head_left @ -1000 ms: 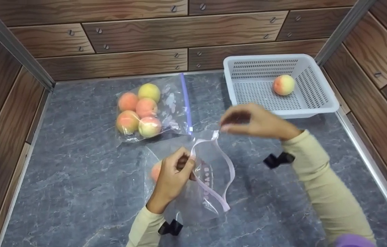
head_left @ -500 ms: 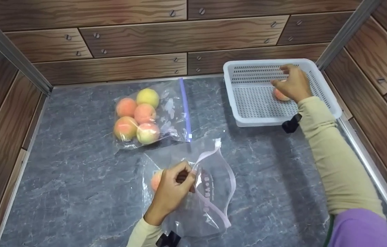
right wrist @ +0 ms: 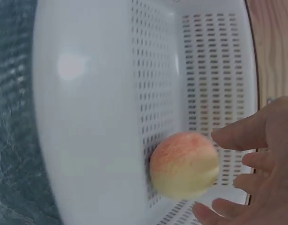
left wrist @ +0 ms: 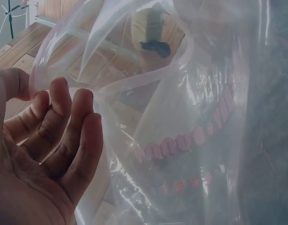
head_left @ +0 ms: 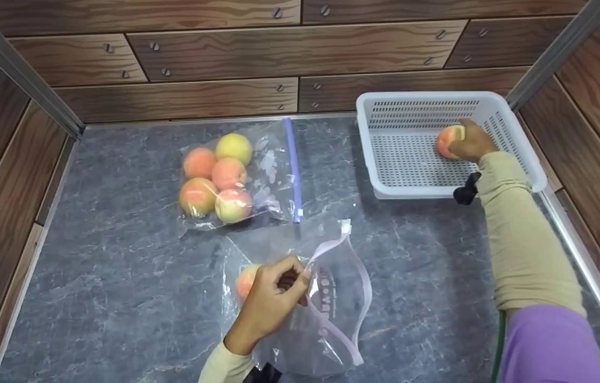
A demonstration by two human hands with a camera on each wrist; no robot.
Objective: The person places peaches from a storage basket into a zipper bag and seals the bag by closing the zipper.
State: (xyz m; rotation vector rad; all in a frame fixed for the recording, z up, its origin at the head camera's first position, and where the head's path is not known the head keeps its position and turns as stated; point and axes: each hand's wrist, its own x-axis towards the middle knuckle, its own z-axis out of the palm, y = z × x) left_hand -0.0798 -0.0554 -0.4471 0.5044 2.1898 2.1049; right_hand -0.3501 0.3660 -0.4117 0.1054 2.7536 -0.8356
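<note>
In the head view my left hand [head_left: 273, 298] pinches the pink zip edge of a clear zip bag [head_left: 340, 298]. The bag's mouth gapes to the right, and a peach [head_left: 247, 279] inside is partly hidden by the hand. The left wrist view shows the thumb and index finger at the rim of the bag [left wrist: 195, 122]. My right hand [head_left: 473, 142] is down inside the white basket [head_left: 366, 154], at a peach [head_left: 448, 142]. In the right wrist view its spread thumb and fingers stand beside the peach [right wrist: 183, 166], with no firm grip seen.
Behind the held bag lies another clear bag with a purple zip [head_left: 293, 170], holding several peaches [head_left: 230, 173]. The basket stands at the back right, close to the wood-patterned walls [head_left: 215, 53]. Grey marbled table surface [head_left: 119, 266] surrounds both bags.
My right hand has moved from beside the held bag to the back right, then lowered into the basket to the peach. The left hand keeps its hold on the bag's edge.
</note>
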